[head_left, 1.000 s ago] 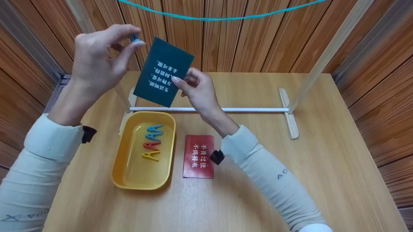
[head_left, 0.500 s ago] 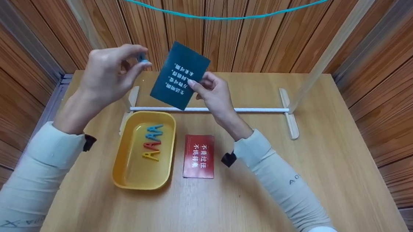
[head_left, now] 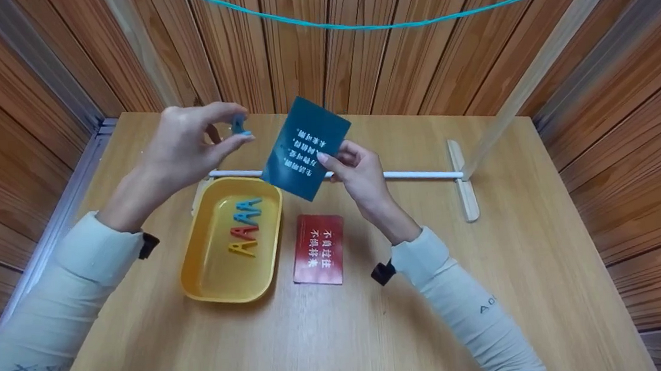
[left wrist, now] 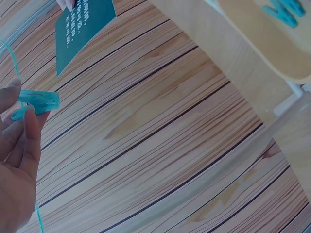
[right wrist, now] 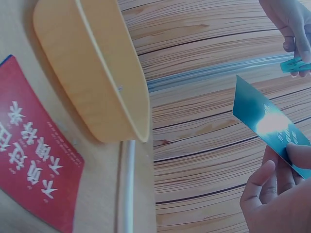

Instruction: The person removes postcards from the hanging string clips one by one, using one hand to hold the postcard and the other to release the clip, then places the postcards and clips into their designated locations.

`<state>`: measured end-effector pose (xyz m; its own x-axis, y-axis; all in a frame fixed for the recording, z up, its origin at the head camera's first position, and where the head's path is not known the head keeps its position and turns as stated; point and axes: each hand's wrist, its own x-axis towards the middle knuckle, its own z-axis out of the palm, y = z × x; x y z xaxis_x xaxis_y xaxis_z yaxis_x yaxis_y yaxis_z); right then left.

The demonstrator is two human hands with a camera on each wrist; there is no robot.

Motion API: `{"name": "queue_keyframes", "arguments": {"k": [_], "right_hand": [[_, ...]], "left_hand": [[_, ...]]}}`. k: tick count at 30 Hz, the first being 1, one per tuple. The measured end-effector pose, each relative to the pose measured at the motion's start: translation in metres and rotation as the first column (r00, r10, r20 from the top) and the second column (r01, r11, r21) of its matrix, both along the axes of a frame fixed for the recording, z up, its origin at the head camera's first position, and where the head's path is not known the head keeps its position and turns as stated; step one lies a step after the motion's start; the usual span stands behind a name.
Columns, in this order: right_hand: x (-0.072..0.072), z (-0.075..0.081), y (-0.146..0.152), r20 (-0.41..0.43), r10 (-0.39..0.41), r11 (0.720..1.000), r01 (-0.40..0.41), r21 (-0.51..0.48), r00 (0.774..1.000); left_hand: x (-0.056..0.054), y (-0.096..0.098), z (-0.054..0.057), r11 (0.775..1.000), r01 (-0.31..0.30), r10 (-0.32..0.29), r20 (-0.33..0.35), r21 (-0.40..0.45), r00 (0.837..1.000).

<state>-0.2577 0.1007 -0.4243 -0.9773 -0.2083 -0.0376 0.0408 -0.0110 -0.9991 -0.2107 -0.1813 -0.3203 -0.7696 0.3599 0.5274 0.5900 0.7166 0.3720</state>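
Note:
Between thumb and fingers, my left hand (head_left: 186,147) pinches a blue clothespin (left wrist: 41,101), raised near the back of the yellow tray. To its right, my right hand (head_left: 362,174) holds a dark green card (head_left: 305,146) by its right edge, thumb on the printed face. White writing runs across the card, which is tilted, and a bright glare covers part of it in the right wrist view. A small gap separates clothespin and card. Blue, red and yellow clothespins (head_left: 245,227) lie in a row inside the yellow tray (head_left: 197,284). Beside the tray lies a red card (head_left: 318,249) with white writing.
A turquoise string (head_left: 353,27) sags across the top, tied to a wooden post (head_left: 539,69) at right. The stand's white rod (head_left: 424,174) crosses the table (head_left: 377,335) behind the tray, ending at a wooden foot (head_left: 463,181). Wood-grain panels enclose the back and sides.
Both hands have come down and to the right, bringing the blue clothespin and the green card lower, toward the tray's height in the head view. Both grips stay the same.

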Motion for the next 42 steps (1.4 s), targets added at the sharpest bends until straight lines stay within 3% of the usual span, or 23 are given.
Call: {"name": "queue_keyframes", "arguments": {"k": [5, 15, 20, 25, 27, 30, 37, 42], "right_hand": [[0.005, -0.008, 0.007, 0.027, -0.004, 1.0, 0.004, 0.022, 1.0], [0.015, -0.031, 0.015, 0.081, 0.008, 0.998, -0.013, 0.059, 0.997], [0.017, -0.04, 0.018, 0.101, 0.001, 0.998, -0.007, 0.068, 0.995], [0.021, -0.05, 0.02, 0.132, -0.016, 0.995, 0.003, 0.098, 0.991], [0.022, -0.054, 0.02, 0.147, -0.018, 0.995, 0.003, 0.097, 0.989], [0.024, -0.06, 0.02, 0.164, -0.01, 0.997, -0.004, 0.083, 0.986], [0.03, -0.074, 0.023, 0.192, 0.0, 0.994, -0.021, 0.105, 0.981], [0.035, -0.085, 0.027, 0.196, 0.035, 0.99, -0.061, 0.129, 0.98]], "left_hand": [[0.0, 0.005, -0.007, 1.0, -0.021, 0.022, 0.107, -0.017, 0.994], [0.002, 0.005, -0.022, 0.993, -0.031, 0.057, 0.243, -0.112, 0.968], [0.002, 0.003, -0.03, 0.991, -0.01, 0.047, 0.272, -0.135, 0.961], [0.001, 0.005, -0.043, 0.989, 0.064, -0.02, 0.309, -0.135, 0.951], [0.001, 0.006, -0.048, 0.988, 0.085, -0.036, 0.341, -0.13, 0.939], [0.002, 0.007, -0.057, 0.988, 0.088, -0.035, 0.369, -0.127, 0.929], [0.006, 0.008, -0.079, 0.985, 0.101, -0.044, 0.367, -0.139, 0.929], [0.011, 0.01, -0.095, 0.978, 0.103, -0.022, 0.403, -0.18, 0.915]]}}
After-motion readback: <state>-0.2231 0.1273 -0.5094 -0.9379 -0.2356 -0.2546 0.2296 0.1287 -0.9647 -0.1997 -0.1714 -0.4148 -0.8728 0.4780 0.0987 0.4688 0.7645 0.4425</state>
